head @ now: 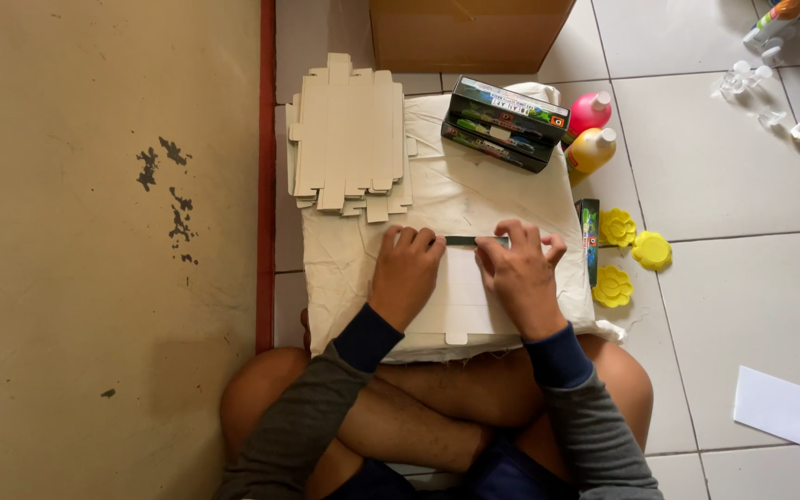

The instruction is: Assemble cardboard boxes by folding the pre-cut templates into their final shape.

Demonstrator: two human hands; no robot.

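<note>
Cardboard, pale and flat: an unfolded carton blank [456,301] is being pressed down on a cloth-covered surface [474,199], just in front of the crossed legs of a person sitting on the tiled floor [724,176]. Left hand [406,275] is being held knuckles up on the blank's left part, fingers curled onto its far edge. Right hand [518,270] is being kept likewise on the right part, fingertips at a dark strip [463,241] along that far edge. Both hands are pressing w/ bent fingers, not clenched round anything; whether the strip is being pinched can't be told.

Handling, as judged: blank is looking light, thin, stiff along panels but giving at creases; prob. easily dented. Best taken by edges or flaps, flat-fingered.

Nearby: stack of like blanks [349,139] is lying at far left of the cloth. Printed dark boxes [504,123] are being kept at far right, pink bottle [589,111] and yellow bottle [591,150] just beside. Yellow flower-shaped pieces [631,255] are lying on the tiles, brown box [465,32] beyond.
</note>
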